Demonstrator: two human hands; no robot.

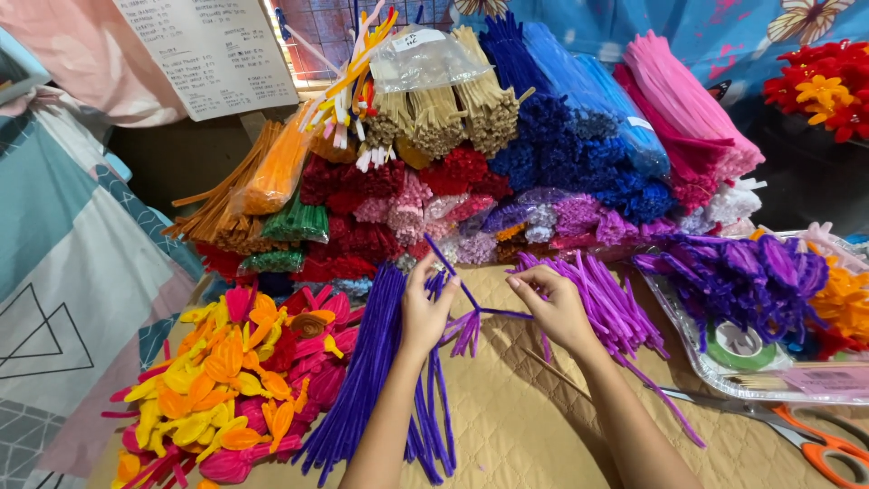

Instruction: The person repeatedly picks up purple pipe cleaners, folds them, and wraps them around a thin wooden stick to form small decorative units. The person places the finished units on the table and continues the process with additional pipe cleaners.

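Left hand (424, 312) and right hand (552, 308) pinching bent dark purple fuzzy chenille stem (471, 303). Risk: stem springing loose if pinch slackens. Possible snag on loose lilac stems (602, 303) just beside.

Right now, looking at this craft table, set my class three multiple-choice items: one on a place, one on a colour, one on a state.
1. Where do the scissors lie?
A. far left
B. lower right
C. on the stacked bundles

2. What colour is the pipe cleaner piece between the hands?
A. purple
B. green
C. white

3. How are the hands placed?
A. both flat on the mat
B. one out of view
C. both pinching the piece

Answers: 1 B, orange handles sit at the lower right edge. 2 A, it matches the purple bundle. 3 C, left hand and right hand each grip it.
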